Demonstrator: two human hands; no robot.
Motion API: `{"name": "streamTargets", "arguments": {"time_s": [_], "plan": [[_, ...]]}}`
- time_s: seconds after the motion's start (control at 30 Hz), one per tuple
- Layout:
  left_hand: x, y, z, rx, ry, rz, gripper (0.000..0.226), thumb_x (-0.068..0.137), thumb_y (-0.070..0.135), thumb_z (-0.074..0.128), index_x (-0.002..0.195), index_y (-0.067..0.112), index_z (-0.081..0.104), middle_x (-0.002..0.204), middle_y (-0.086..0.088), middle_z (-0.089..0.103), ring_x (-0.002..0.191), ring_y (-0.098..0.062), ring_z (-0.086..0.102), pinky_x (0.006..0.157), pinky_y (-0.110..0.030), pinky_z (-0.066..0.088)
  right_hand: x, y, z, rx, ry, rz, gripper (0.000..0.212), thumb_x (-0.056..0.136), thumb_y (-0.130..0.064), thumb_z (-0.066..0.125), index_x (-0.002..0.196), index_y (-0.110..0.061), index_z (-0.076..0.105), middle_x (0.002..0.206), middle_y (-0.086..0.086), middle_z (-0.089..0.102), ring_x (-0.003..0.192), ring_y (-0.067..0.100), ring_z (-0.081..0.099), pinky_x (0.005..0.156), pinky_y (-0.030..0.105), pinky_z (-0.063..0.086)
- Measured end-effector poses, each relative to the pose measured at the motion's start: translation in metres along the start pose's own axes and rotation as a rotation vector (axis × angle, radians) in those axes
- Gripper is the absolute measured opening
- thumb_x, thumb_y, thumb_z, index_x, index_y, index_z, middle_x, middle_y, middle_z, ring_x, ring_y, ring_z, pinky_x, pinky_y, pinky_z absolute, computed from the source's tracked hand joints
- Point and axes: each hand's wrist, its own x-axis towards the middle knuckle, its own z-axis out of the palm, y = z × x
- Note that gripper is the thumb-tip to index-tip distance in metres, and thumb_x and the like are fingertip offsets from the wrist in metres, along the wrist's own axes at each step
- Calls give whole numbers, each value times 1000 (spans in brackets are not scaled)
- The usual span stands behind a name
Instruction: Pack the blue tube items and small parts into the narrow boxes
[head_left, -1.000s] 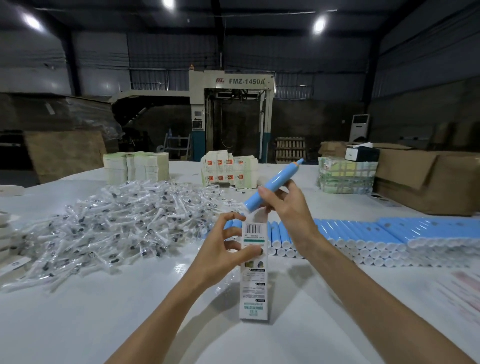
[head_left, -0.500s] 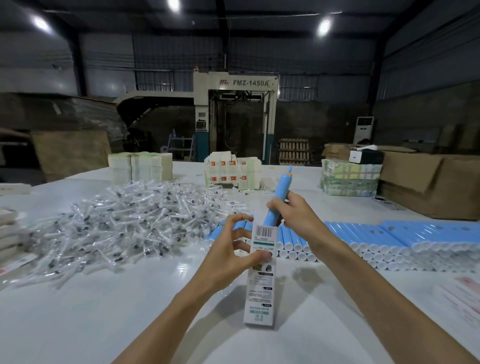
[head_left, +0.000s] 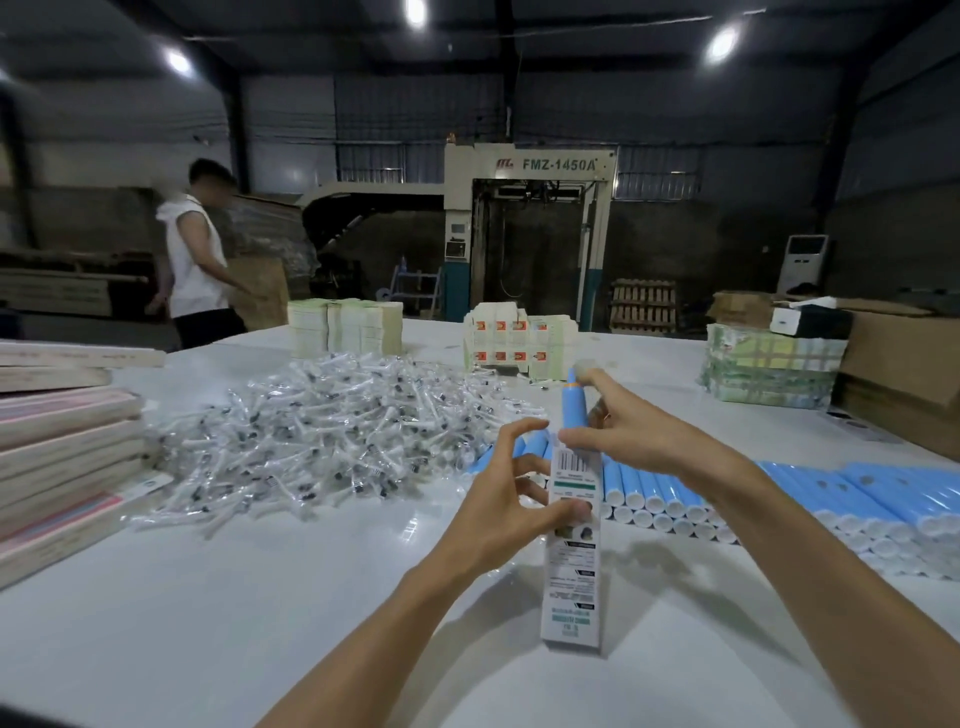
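step in hand, by my read: seating one blue tube (head_left: 573, 415) into the narrow box (head_left: 570, 571). box stands upright on the white table (head_left: 260, 597), near centre, open end up. tube is vertical w/ its lower part in the box mouth and its upper part sticking out above. can't tell how deep it sits.

hands: close together at the box mouth. left hand (head_left: 511, 512) grips the box's upper half, thumb pressed on the printed front, fingers curled toward the far side; can't tell if all of them touch. right hand (head_left: 644, 434) pinches the tube just above the mouth, index finger reaching up to the pale cap end.

to do it well, imo:
- hold the tube axis in line w/ the box. if it's cocked, the thin card walls can buckle or a flap can fold in.
- left should steady w/o squeezing the mouth shut.
- push down from the cap w/ the index and let the pinch slide.
- box base is small, so an off-axis push prob tips it.

materials:
- tube: smooth glossy blue plastic cylinder, looks rigid, prob low friction.
- box: thin printed card, tall and slim, barcode near the top.
- small parts (head_left: 337, 431): heap of clear crinkly bags, left of centre and beyond the hands. prob slippery and apt to snag each other.
- tube rows (head_left: 779, 493): lying to the right, white round ends facing near.
- flat box stacks (head_left: 67, 447): at the left edge.
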Motion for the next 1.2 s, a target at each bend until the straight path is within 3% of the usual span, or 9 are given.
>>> {"name": "streamTargets", "arguments": {"time_s": [0.1,0.27,0.37,0.43,0.57,0.77,0.87,1.03,1.2], "plan": [[1,-2,-5,7,23,-8,88,79,38,95,145,43,36,110,-2,76,85,-20,73,81,-35,64,-6,2,14,-54,55,-92,9,107,-33,53,115,-31,56,90,0,66,86,17,64,82,42,53],[1,2,-19,60,83,-11,82,82,44,91,144,46,38,111,4,77,91,-16,75,84,-33,63,-1,10,34,211,365,-190,12,105,-23,59,115,-23,66,105,-8,67,95,2,61,78,14,47],[2,12,-51,88,201,-7,71,89,38,85,144,45,41,115,3,76,95,-11,77,80,-36,65,15,12,49,457,522,-101,13,105,-16,55,110,-21,67,102,-3,69,91,12,63,77,23,47],[1,17,-77,86,310,-24,70,92,33,81,150,42,42,116,1,77,95,-10,78,82,-39,66,29,9,69,463,454,-45,13,105,-11,55,107,-19,65,100,4,68,90,19,64,72,23,46],[-11,10,-122,158,512,-4,66,100,35,72,157,44,40,117,5,76,95,-9,77,71,-24,59,57,-8,132,321,182,-55,5,105,-14,60,107,-18,62,103,-5,68,89,11,65,65,10,47],[-28,-24,-148,179,796,-33,51,109,34,60,156,45,42,112,14,73,82,1,73,63,-23,54,100,-43,222,137,54,-97,24,97,-26,73,115,-18,58,112,-5,60,98,9,60,87,25,51],[-29,-30,-152,231,801,-52,56,109,34,59,158,46,35,113,20,67,86,7,71,72,-26,53,107,-46,250,142,56,-79,23,98,-24,69,116,-22,55,119,-6,56,108,15,59,96,41,53],[-31,-29,-147,283,715,-21,65,109,33,60,158,56,24,112,20,70,87,3,72,71,-29,55,108,-32,251,184,160,-96,17,108,-13,50,96,-19,59,99,1,67,90,20,67,82,38,60],[-30,-24,-137,236,619,-14,73,105,36,65,157,63,22,115,15,71,87,-1,75,70,-28,57,98,-21,211,184,351,-112,5,101,-19,68,105,-22,67,100,-14,67,84,-3,62,69,19,50]]}}
